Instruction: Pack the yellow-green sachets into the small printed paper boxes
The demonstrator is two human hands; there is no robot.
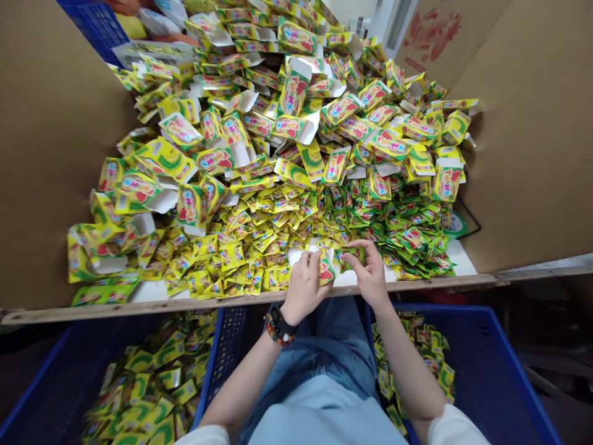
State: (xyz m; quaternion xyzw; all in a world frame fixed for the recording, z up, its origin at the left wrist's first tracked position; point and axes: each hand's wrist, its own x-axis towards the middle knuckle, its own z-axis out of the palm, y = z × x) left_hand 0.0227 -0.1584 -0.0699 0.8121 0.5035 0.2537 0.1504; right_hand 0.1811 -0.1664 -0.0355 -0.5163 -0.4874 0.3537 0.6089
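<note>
My left hand (306, 283) is closed around a small candy box (327, 269), yellow and green with red print, held just above the table's front edge. Close beside it on the right, my right hand (370, 275) pinches a small green candy packet (351, 256) between thumb and fingers. The packet is near the box's far end, where a white flap stands up. Beyond my hands lie loose yellow packets (269, 228) on the left and green packets (412, 238) on the right. A big heap of candy boxes (343, 110), many with open white flaps, rises behind them.
Cardboard walls (528, 142) flank the table on both sides. Below the wooden front edge (259, 299), a blue crate (491, 364) at the right and another blue crate (41, 395) at the left hold many boxes. A stack of flat green packs (104, 292) lies at the left front.
</note>
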